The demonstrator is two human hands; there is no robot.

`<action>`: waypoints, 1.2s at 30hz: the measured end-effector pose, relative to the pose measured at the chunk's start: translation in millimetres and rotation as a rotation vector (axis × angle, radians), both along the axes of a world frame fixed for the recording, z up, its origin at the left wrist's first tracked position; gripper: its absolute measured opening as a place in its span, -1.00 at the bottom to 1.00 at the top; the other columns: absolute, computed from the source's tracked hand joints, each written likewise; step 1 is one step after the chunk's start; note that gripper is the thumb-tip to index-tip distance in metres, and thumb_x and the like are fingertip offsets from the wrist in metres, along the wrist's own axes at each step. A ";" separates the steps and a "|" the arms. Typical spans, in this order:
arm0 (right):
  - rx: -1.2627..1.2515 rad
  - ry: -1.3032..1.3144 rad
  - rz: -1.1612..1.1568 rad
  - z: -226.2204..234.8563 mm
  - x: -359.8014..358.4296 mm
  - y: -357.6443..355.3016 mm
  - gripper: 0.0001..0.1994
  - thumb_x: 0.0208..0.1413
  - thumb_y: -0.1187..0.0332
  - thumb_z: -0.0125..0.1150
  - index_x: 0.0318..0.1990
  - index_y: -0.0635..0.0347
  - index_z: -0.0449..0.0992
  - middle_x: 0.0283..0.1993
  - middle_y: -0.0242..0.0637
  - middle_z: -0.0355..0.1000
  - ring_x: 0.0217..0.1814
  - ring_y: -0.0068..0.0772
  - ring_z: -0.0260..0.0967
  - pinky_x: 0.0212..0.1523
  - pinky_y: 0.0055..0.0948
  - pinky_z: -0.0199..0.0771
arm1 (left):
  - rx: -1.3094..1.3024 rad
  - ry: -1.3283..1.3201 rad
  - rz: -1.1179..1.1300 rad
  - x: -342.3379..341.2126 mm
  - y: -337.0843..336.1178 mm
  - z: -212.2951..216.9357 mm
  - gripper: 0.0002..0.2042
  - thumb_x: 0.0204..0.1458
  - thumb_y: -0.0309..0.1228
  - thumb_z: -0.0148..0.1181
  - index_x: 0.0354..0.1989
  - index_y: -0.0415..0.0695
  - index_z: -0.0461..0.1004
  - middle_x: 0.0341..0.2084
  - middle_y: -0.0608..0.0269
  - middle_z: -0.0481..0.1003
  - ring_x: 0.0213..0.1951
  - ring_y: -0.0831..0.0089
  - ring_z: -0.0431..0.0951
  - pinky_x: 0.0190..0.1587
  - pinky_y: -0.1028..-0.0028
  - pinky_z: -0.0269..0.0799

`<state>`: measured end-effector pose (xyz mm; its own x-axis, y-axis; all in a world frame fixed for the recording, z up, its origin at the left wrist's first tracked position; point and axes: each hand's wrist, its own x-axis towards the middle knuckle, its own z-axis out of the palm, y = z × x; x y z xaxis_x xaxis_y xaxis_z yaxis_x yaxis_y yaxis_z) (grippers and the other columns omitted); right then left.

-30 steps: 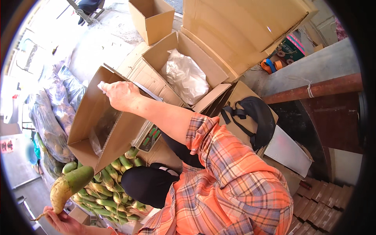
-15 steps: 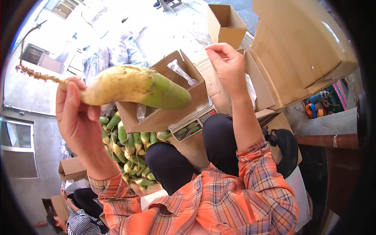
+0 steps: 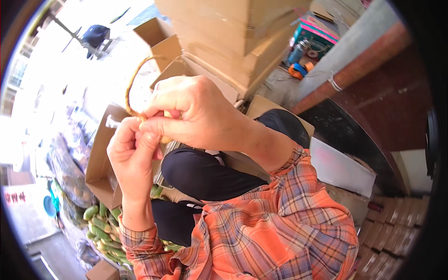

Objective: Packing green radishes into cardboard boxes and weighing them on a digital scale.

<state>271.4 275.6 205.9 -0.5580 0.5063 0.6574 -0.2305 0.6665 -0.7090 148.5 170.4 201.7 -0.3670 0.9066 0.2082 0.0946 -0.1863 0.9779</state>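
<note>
Both hands are up close here — the right hand (image 3: 196,114) is curled over, pinching the base of a thin brown root (image 3: 133,81) that arcs upward in a loop, and the left hand (image 3: 133,149) is closed right beneath it, fingertips touching the right hand's. The vegetable the root belongs to is almost all hidden behind the hands; just a pale bit shows between them. Behind them sits an open cardboard box (image 3: 100,168), and below that lies a pile of green vegetables (image 3: 100,224). Bigger boxes (image 3: 233,32) are stacked up top — plaid sleeves (image 3: 280,224) down low.
</note>
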 end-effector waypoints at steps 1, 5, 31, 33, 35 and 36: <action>0.050 -0.062 -0.047 -2.1 10.7 0.8 -0.84 -0.19 0.45 0.28 -0.41 0.30 0.51 -0.57 -0.26 0.34 -0.59 -0.47 0.25 -0.57 -0.53 0.21 | 0.000 -0.002 -0.026 7.4 3.6 -7.2 -0.93 0.01 -0.53 0.12 -0.36 -0.24 0.40 -0.67 0.46 0.29 -0.66 0.74 0.27 -0.63 0.74 0.17; 0.019 -0.136 -0.190 -12.7 53.6 1.3 -0.82 -0.17 0.28 0.22 -0.54 0.22 0.51 -0.57 -0.20 0.39 -0.48 -0.19 0.38 -0.46 -0.33 0.33 | -0.084 0.002 -0.102 42.9 13.2 -20.8 -0.92 0.00 -0.54 0.14 -0.35 -0.25 0.40 -0.70 0.49 0.22 -0.66 0.76 0.23 -0.63 0.75 0.17; -0.143 -0.237 -1.189 -24.5 316.2 -0.9 -0.90 0.03 0.49 0.13 -0.38 0.38 0.48 -0.45 -0.39 0.39 -0.39 -0.64 0.27 -0.33 -0.66 0.26 | -0.076 -0.108 0.409 -116.8 -113.0 -91.3 -0.73 0.14 -0.42 -0.05 -0.01 -0.24 0.31 -0.59 0.45 0.22 -0.58 0.71 0.20 -0.61 0.71 0.08; -0.175 -0.230 -1.214 -31.8 326.8 -2.1 -0.90 0.03 0.50 0.11 -0.38 0.39 0.47 -0.44 -0.39 0.39 -0.38 -0.64 0.26 -0.34 -0.66 0.25 | -0.090 -0.099 0.440 -114.8 -113.0 -93.1 -0.74 0.14 -0.41 -0.04 -0.03 -0.24 0.32 -0.61 0.46 0.19 -0.60 0.72 0.17 -0.62 0.70 0.05; -0.168 -0.242 -1.254 -36.7 331.9 -3.1 -0.90 0.04 0.50 0.10 -0.39 0.39 0.46 -0.43 -0.38 0.39 -0.39 -0.64 0.25 -0.35 -0.66 0.24 | -0.103 -0.091 0.476 -109.9 -110.7 -94.0 -0.75 0.14 -0.40 -0.03 -0.05 -0.24 0.33 -0.63 0.46 0.16 -0.61 0.73 0.13 -0.62 0.70 0.01; -0.167 -0.237 -1.249 -38.6 332.2 -2.3 -0.90 0.04 0.50 0.10 -0.39 0.39 0.46 -0.43 -0.38 0.39 -0.39 -0.64 0.25 -0.35 -0.66 0.24 | -0.110 -0.087 0.485 -107.9 -109.0 -93.8 -0.76 0.14 -0.40 -0.03 -0.06 -0.24 0.33 -0.64 0.46 0.16 -0.61 0.73 0.14 -0.62 0.70 0.01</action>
